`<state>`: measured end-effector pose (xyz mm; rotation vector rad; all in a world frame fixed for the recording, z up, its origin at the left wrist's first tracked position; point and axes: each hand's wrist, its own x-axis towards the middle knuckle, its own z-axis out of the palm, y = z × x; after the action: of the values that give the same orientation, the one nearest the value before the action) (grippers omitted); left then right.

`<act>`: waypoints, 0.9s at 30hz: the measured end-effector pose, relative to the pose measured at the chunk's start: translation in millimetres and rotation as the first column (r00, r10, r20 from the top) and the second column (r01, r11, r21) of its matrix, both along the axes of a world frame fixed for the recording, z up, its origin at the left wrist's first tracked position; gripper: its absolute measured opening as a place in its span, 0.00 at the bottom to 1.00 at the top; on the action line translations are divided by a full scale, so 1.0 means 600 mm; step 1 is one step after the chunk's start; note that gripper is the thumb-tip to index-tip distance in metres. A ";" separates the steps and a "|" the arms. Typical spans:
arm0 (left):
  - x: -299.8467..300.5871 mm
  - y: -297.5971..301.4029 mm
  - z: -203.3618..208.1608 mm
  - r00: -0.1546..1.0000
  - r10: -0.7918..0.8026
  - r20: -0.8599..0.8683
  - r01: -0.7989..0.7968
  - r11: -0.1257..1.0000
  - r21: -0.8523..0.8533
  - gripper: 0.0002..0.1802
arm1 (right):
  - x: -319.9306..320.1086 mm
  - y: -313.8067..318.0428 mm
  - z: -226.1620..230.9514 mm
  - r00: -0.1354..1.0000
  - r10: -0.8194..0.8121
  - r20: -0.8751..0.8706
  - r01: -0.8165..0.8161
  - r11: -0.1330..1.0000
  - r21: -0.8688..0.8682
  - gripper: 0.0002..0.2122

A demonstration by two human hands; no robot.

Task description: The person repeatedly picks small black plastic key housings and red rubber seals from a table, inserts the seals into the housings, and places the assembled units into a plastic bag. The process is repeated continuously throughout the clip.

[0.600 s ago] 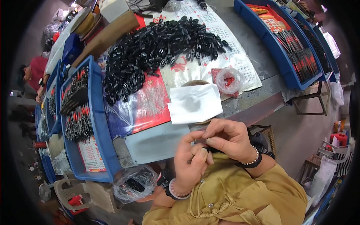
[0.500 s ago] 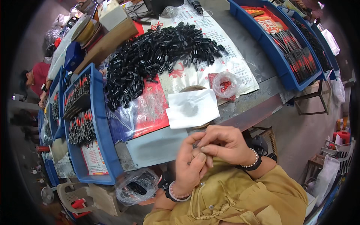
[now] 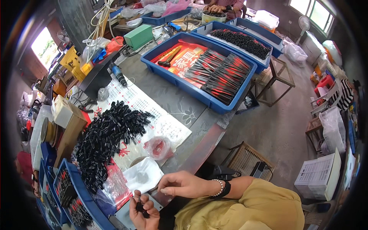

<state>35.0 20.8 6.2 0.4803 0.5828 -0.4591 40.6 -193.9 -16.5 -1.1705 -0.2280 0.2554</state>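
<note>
My left hand point(image 3: 145, 212) is low in the head view, its fingers curled round a small black piece point(image 3: 141, 208) that shows only partly between them. Just above and to the right, my right hand point(image 3: 183, 185) has thumb and forefinger pressed together; whatever they pinch is too small or hidden to name. The two hands are apart. Beyond them lies a creased white paper point(image 3: 143, 175) on a round thing, beside a clear plastic bag point(image 3: 158, 148) with small red bits. A large heap of glossy black plastic pieces point(image 3: 109, 134) covers the printed sheet behind.
A blue tray point(image 3: 153, 71) of black-and-red slim parts stands at the far side, with another blue tray point(image 3: 251, 64) of black parts behind it. More blue trays point(image 3: 82, 197) stand at lower left. A wicker stool point(image 3: 249, 161) is on the floor at right. A co-worker point(image 3: 230, 7) sits at the back.
The view has swung to the right and up, bringing the far trays in. My hands, together before, have come apart, the right one now above the left.
</note>
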 end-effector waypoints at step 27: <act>0.334 0.002 -0.092 0.633 -0.774 0.008 -0.519 -0.416 0.747 0.13 | -0.025 0.078 0.126 0.891 0.116 0.439 -0.451 0.330 0.829 0.17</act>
<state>235.6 22.1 -48.9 2.6779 -0.2958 0.2373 25.4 -147.2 58.8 0.0249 -0.7680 0.2022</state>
